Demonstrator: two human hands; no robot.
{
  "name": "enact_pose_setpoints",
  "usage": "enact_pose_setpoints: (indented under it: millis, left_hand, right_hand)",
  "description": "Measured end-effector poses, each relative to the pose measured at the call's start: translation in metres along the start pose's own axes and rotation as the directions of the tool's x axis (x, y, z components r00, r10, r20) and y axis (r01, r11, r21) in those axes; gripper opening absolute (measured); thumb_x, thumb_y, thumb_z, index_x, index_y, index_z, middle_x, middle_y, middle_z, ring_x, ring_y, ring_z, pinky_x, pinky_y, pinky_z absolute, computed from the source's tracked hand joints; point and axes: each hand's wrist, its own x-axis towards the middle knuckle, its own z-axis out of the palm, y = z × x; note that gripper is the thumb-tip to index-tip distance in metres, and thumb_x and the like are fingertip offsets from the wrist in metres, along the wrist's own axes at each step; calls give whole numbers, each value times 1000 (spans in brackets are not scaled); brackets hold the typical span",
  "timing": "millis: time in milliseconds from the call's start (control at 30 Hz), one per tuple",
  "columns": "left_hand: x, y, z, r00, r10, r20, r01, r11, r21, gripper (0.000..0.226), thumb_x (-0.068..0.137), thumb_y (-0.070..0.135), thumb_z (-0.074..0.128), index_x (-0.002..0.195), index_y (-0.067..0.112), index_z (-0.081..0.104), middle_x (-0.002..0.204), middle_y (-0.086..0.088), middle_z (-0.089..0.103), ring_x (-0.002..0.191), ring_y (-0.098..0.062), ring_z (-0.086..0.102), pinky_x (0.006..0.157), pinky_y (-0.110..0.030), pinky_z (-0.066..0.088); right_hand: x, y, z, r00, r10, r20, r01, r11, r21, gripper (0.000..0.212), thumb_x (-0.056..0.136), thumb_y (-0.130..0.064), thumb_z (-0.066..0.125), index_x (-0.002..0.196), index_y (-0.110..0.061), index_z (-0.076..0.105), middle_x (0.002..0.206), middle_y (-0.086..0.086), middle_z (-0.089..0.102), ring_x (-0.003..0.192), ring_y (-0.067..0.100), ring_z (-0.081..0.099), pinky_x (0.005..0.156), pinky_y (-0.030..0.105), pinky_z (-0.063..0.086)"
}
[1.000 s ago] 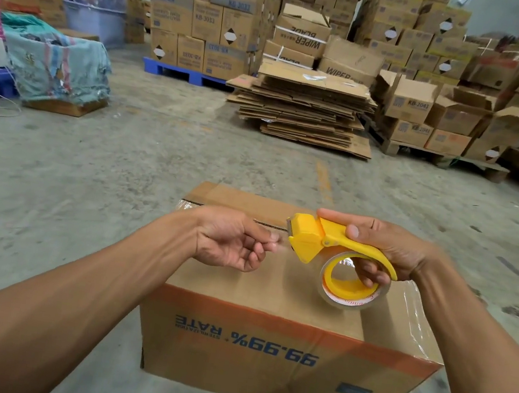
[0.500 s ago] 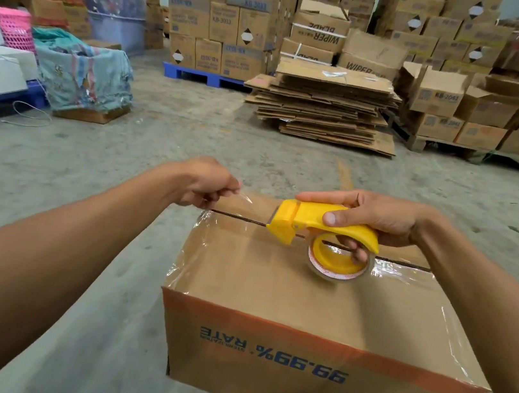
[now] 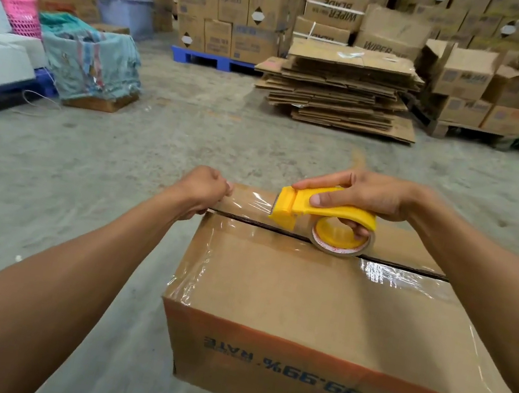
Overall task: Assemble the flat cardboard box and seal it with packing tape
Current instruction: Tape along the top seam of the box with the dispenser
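Yellow tape dispenser [image 3: 322, 217] has moved back from the left hand [image 3: 203, 193], whose fingers pinch the tape end at the cardboard box [image 3: 318, 309] on the floor's far left corner; right hand [image 3: 364, 195] grips it, so sealing begins

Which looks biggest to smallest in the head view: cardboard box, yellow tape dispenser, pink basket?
1. cardboard box, largest by far.
2. yellow tape dispenser and pink basket: look similar. The basket is farther away and partly hidden, so no ranking.
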Motion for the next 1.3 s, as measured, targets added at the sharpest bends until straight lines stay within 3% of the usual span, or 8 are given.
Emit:
enact_pose_setpoints:
  millis: [100, 200, 333, 433, 533, 667, 1133, 1300]
  left_hand:
    - [0, -18, 9, 999, 8, -38, -8, 1000, 5, 18, 95, 14, 56, 78, 10, 61, 71, -2, 56, 58, -12, 46, 48, -21, 34]
    - [2, -42, 16, 998, -7, -69, 5, 999, -39, 23, 93, 17, 59, 72, 11, 63, 89, -5, 67, 88, -18, 61, 78, -28, 47]
    - [1, -45, 9, 998, -20, -64, 15, 996, -88, 25, 94, 20, 58, 73, 8, 62, 78, -4, 60, 76, -23, 56, 74, -35, 48]
    - [-4, -46, 6, 998, -36, -53, 30, 993, -112, 19, 98, 14, 54, 86, 1, 60, 70, -7, 46, 59, -18, 41, 57, -29, 38]
    - [-7, -52, 5, 997, -70, -19, 67, 990, -125, 18, 99, 14, 51, 87, 2, 59, 68, -2, 45, 56, -16, 38, 49, -25, 38]
    - [-7, -61, 3, 994, -106, 12, 106, 980, -166, 25, 100, 16, 50, 78, 7, 57, 67, -2, 41, 51, -14, 36, 38, -17, 39]
    - [-3, -73, -2, 990, -140, 35, 144, 954, -261, 16, 101, 16, 47, 86, 10, 53, 65, -3, 41, 52, -12, 39, 38, -18, 39]
    - [-3, -84, 4, 977, -200, 77, 214, 940, -264, 35, 102, 24, 46, 67, 17, 45, 59, 0, 39, 51, -12, 35, 43, -18, 34]
  right_hand:
    - [9, 17, 10, 999, 0, -33, -2, 997, -75, 39, 89, -24, 68, 126, -35, 65, 77, -17, 71, 50, 3, 61, 42, 18, 49]
    - [17, 30, 18, 999, 9, -45, -16, 988, -153, 34, 85, -34, 72, 118, -44, 69, 98, -32, 69, 87, 2, 66, 69, 18, 53]
    - [25, 24, 20, 999, 41, -16, -43, 986, -161, 36, 79, -45, 75, 114, -50, 69, 114, -25, 66, 105, 23, 66, 86, 51, 56]
    - [33, 17, 25, 1000, 19, 12, -17, 984, -176, 38, 75, -47, 78, 112, -50, 70, 111, -13, 72, 106, 39, 64, 85, 66, 51]
    - [39, 14, 28, 999, 21, 43, -13, 984, -180, 46, 68, -54, 80, 112, -51, 70, 118, 3, 71, 110, 48, 59, 87, 67, 50]
    - [40, 12, 29, 999, 22, 48, -13, 985, -175, 39, 74, -48, 79, 112, -50, 70, 118, 5, 70, 106, 47, 62, 85, 68, 50]
    - [49, 4, 35, 998, 22, 64, -9, 980, -199, 43, 70, -54, 78, 112, -53, 69, 126, -12, 63, 107, 34, 65, 86, 63, 52]
    - [51, 4, 35, 996, 26, 80, -10, 980, -199, 46, 67, -54, 77, 112, -49, 71, 117, -8, 68, 100, 42, 65, 79, 66, 53]
